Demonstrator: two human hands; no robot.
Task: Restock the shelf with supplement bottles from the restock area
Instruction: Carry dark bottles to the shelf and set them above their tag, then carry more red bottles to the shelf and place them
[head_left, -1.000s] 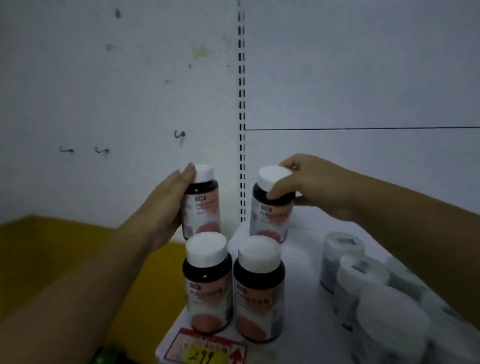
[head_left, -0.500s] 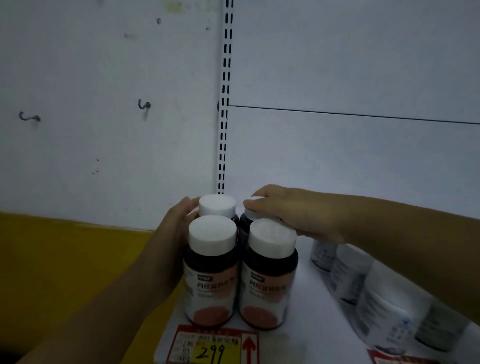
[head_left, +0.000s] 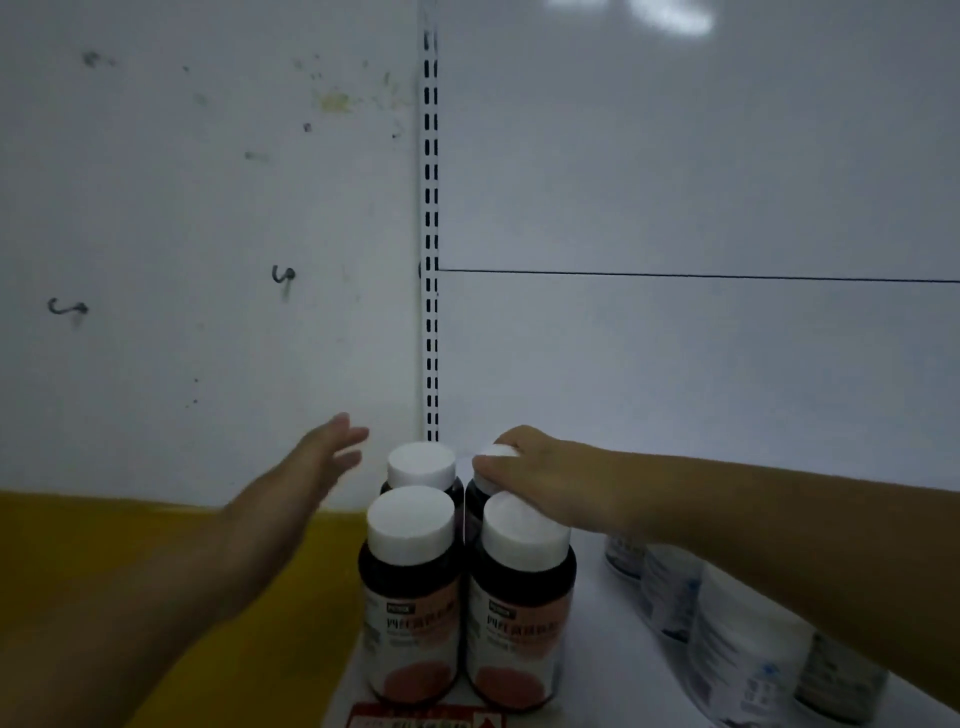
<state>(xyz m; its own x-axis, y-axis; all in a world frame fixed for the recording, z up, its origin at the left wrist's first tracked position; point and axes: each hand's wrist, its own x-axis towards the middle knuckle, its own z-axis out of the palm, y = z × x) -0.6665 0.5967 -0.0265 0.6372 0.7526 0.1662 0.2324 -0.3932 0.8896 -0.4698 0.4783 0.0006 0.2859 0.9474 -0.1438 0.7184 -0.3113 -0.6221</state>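
Several dark supplement bottles with white caps and white-and-red labels stand in a tight square on the white shelf. The front-left bottle and front-right bottle face me. Behind them stand the back-left bottle and the back-right bottle. My right hand grips the back-right bottle by its cap. My left hand hovers to the left of the back-left bottle, fingers spread, touching nothing.
A row of white-capped jars lies on the shelf under my right forearm. A slotted upright runs up the white back wall. A red and yellow price tag sits at the shelf edge. A yellow surface lies left.
My left hand has let go of the back-left bottle and pulled away to the left, fingers open. My right hand stays on the back-right bottle's cap.
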